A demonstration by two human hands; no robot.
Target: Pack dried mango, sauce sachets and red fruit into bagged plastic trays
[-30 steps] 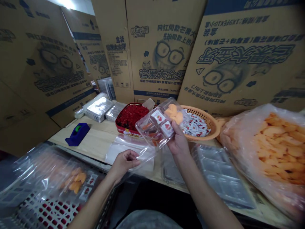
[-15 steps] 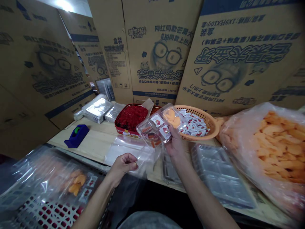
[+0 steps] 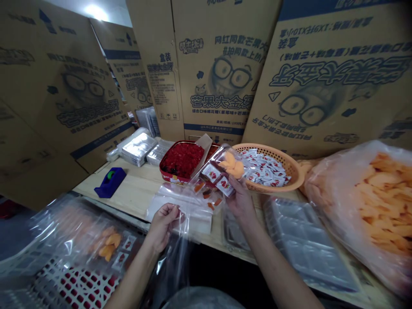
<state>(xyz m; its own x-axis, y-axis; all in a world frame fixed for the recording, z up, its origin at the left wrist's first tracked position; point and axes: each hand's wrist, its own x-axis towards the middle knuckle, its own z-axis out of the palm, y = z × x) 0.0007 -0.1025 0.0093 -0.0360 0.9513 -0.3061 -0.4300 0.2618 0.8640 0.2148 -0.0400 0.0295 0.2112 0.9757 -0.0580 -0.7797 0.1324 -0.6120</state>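
My right hand (image 3: 240,201) grips a clear compartment tray (image 3: 206,183) by its near edge, tilted above the table. Inside the tray are orange pieces (image 3: 232,165), two white sachets with red prints (image 3: 224,185) and small red-brown pieces (image 3: 210,201). My left hand (image 3: 163,225) is closed in a pinch on a clear plastic bag (image 3: 184,231), which hangs in folds toward the table's front edge. Beneath the hands, flat clear bags (image 3: 154,209) lie on the table. Whether the bag's mouth touches the tray is hard to make out.
Behind the tray stand a red tin of red pieces (image 3: 175,177) and an orange basket (image 3: 298,176) of sachets. Stacked empty trays (image 3: 305,240) and a bag of orange pieces (image 3: 380,206) lie right. At left are a blue tape dispenser (image 3: 107,185) and white crate (image 3: 77,279) holding filled packs.
The view has shifted slightly, moving the scene right. My left hand has raised the clear bag, so more plastic hangs below it. The tray stays in my right hand, turned a little.
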